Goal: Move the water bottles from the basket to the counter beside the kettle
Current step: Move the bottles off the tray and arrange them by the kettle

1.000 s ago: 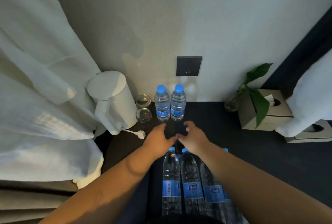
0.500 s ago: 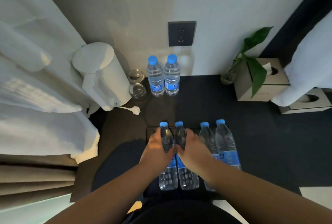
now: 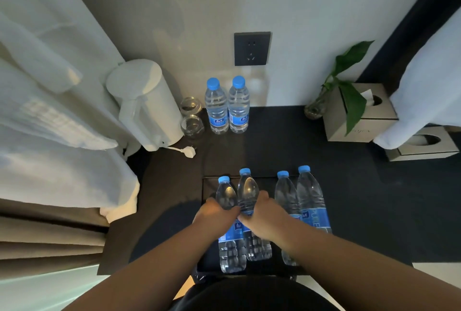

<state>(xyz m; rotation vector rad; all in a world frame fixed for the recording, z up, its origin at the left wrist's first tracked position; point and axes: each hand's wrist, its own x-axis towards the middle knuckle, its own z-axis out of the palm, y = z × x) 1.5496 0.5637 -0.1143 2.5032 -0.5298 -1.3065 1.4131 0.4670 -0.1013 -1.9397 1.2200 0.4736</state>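
Several clear water bottles with blue caps stand in a dark basket (image 3: 207,186) at the counter's near edge. My left hand (image 3: 215,218) grips the leftmost bottle (image 3: 225,196) round its upper body. My right hand (image 3: 267,218) grips the bottle beside it (image 3: 247,189), which sits a little higher. Two more bottles (image 3: 301,198) stand in the basket to the right. Against the wall, two bottles (image 3: 227,108) stand beside the white kettle (image 3: 147,103).
Two small glass jars (image 3: 191,116) sit between kettle and standing bottles. The kettle's white plug (image 3: 188,153) lies on the dark counter (image 3: 274,146). A plant in a vase (image 3: 316,108), tissue boxes (image 3: 359,121) and white fabric are at right; white cloth drapes at left.
Both hands came back from the standing bottles to the basket and closed round two bottles. The right-hand bottle has risen slightly. The view tilted down.
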